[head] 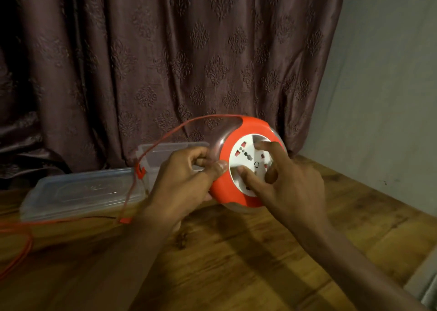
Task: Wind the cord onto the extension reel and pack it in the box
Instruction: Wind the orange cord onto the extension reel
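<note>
A round orange extension reel with a white socket face is held tilted above the wooden table. My left hand grips its left rim, thumb on the orange edge. Fingers of my right hand press on the white centre disc. An orange cord arcs out from the top of the reel to the left, drops past an orange clip, and trails off over the table's left edge. A clear plastic box stands behind my left hand.
A clear plastic lid lies flat on the wooden table left of the box. A dark patterned curtain hangs behind. A pale wall bounds the right side.
</note>
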